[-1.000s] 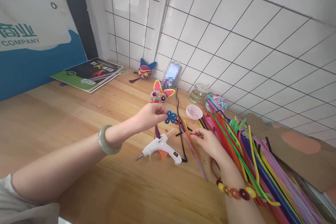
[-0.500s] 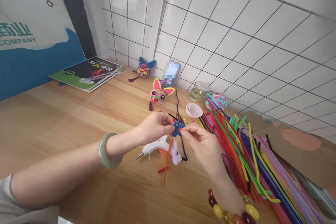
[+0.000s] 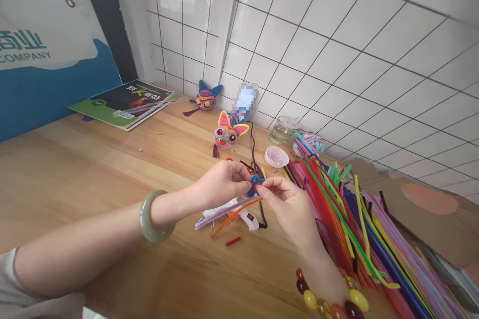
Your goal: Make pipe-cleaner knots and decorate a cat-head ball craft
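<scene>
Between my fingertips is a small blue looped pipe-cleaner piece [image 3: 255,182] with a red bit at its middle. My left hand [image 3: 224,179] pinches its left side, and my right hand [image 3: 286,199] pinches its right side. A purple pipe cleaner [image 3: 219,213] and an orange pipe cleaner [image 3: 232,219] stretch down-left from near my right fingertips. Below the hands lies a white glue gun [image 3: 249,219], partly covered by these stems. A short red piece [image 3: 233,241] rests on the table just in front of it.
A thick bundle of coloured pipe cleaners [image 3: 348,219] spreads on the right. Behind my hands stand a pink bowl [image 3: 277,157], a glass jar [image 3: 283,130], a pink-eared animal head [image 3: 225,134] and a blue-eared one [image 3: 206,98]. Books [image 3: 125,104] lie at the back left, by a tiled wall.
The blue piece has turned between my fingers. The purple and orange stems have swung from hanging downward to slanting left across the glue gun. My hands stay in nearly the same place.
</scene>
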A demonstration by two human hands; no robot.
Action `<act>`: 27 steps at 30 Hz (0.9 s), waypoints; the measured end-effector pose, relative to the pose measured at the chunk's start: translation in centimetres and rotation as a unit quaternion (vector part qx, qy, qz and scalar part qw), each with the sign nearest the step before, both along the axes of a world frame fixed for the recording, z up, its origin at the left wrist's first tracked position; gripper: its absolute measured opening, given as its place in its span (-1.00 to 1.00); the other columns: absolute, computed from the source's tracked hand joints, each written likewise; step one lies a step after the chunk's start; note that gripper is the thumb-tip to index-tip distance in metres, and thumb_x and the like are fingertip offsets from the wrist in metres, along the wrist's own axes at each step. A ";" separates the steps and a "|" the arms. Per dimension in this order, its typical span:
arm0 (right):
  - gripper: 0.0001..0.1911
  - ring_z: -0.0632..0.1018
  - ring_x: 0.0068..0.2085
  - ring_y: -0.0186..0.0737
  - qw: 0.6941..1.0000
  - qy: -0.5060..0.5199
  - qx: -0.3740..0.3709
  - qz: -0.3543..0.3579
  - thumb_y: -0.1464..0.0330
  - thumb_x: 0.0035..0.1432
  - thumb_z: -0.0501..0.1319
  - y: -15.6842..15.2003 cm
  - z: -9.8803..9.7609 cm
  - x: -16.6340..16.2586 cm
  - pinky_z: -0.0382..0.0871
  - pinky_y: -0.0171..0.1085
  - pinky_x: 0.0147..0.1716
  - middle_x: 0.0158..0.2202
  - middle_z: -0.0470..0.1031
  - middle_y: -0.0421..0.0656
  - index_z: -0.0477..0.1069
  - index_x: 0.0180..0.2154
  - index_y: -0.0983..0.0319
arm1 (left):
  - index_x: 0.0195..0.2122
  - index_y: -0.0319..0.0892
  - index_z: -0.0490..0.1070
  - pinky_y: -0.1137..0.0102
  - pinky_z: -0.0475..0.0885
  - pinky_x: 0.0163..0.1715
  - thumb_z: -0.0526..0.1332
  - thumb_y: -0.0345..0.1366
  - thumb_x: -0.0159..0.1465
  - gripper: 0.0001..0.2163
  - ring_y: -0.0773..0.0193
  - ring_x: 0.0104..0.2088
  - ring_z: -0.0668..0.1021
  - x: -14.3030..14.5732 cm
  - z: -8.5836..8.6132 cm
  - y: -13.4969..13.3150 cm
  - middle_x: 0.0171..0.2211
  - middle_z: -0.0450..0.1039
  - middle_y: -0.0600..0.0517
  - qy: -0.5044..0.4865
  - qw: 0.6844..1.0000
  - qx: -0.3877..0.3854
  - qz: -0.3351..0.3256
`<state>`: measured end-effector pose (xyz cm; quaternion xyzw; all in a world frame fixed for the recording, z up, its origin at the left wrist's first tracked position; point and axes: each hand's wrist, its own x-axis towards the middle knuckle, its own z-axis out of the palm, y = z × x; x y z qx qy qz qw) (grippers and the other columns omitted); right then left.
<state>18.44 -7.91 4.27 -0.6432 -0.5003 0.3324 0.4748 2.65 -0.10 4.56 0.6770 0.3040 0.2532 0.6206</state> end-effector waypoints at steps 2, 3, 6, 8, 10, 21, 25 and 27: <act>-0.71 0.51 -0.33 -0.20 1.000 0.011 0.004 -0.010 0.15 -0.04 0.34 0.0 -0.1 0.0 0.41 -0.26 -0.31 -0.41 0.48 -0.17 0.38 -0.38 0.20 | -0.44 -0.23 0.40 0.50 0.37 -0.49 0.20 -0.35 0.10 -0.95 0.35 -0.49 0.52 0.0 0.0 0.0 -0.51 0.50 0.06 -0.009 1.000 -0.001 -0.004; -0.70 0.51 -0.32 -0.21 1.000 0.017 0.008 -0.013 0.15 -0.05 0.35 0.1 -0.2 0.0 0.41 -0.27 -0.31 -0.41 0.47 -0.18 0.36 -0.37 0.19 | -0.44 -0.23 0.40 0.50 0.37 -0.48 0.20 -0.36 0.11 -0.95 0.35 -0.49 0.52 0.0 0.0 -0.1 -0.50 0.50 0.06 -0.014 1.000 -0.002 -0.005; -0.68 0.51 -0.31 -0.23 0.999 0.043 0.016 -0.014 0.18 -0.06 0.36 0.2 -0.4 0.0 0.41 -0.28 -0.30 -0.39 0.46 -0.20 0.33 -0.34 0.18 | -0.42 -0.23 0.39 0.51 0.36 -0.48 0.19 -0.38 0.12 -0.96 0.37 -0.47 0.51 -0.1 0.1 -0.1 -0.48 0.50 0.05 -0.026 1.000 -0.008 -0.015; -0.69 0.51 -0.29 -0.24 0.998 0.065 0.014 -0.003 0.20 -0.06 0.36 0.3 -0.5 0.0 0.41 -0.28 -0.27 -0.37 0.46 -0.20 0.32 -0.34 0.18 | -0.41 -0.23 0.37 0.51 0.36 -0.48 0.19 -0.38 0.14 -0.96 0.37 -0.47 0.51 -0.1 0.2 -0.2 -0.48 0.50 0.05 -0.032 0.999 -0.011 -0.020; -0.69 0.52 -0.26 -0.24 0.996 0.090 0.009 0.011 0.22 -0.06 0.36 0.3 -0.5 0.0 0.41 -0.26 -0.24 -0.34 0.48 -0.20 0.31 -0.33 0.18 | -0.40 -0.23 0.36 0.51 0.36 -0.47 0.18 -0.38 0.16 -0.96 0.37 -0.47 0.51 -0.1 0.3 -0.2 -0.48 0.49 0.05 -0.035 0.999 -0.008 -0.022; -0.58 0.51 -0.27 -0.29 0.972 0.235 -0.023 -0.002 0.33 -0.24 0.45 0.4 0.2 -0.7 0.42 -0.29 -0.22 -0.37 0.47 -0.25 0.34 -0.30 0.17 | -0.35 -0.22 0.38 0.48 0.38 -0.41 0.15 -0.32 0.21 -0.92 0.34 -0.41 0.52 -0.3 -0.3 -0.3 -0.43 0.50 0.04 -0.003 0.998 0.059 -0.028; -0.60 0.50 -0.27 -0.34 0.971 0.241 -0.009 0.005 0.36 -0.20 0.44 0.3 -0.1 -0.6 0.41 -0.35 -0.24 -0.36 0.49 -0.26 0.35 -0.29 0.17 | -0.35 -0.24 0.37 0.50 0.36 -0.43 0.14 -0.35 0.21 -0.93 0.37 -0.43 0.50 -0.2 0.0 -0.3 -0.45 0.49 0.05 -0.009 0.998 0.053 -0.038; -0.64 0.51 -0.27 -0.36 0.972 0.234 0.003 0.007 0.37 -0.16 0.43 0.3 -0.3 -0.6 0.40 -0.37 -0.24 -0.36 0.49 -0.27 0.36 -0.29 0.17 | -0.36 -0.25 0.36 0.50 0.36 -0.44 0.14 -0.37 0.21 -0.93 0.37 -0.44 0.49 -0.2 0.1 -0.3 -0.45 0.48 0.05 -0.012 0.998 0.046 -0.042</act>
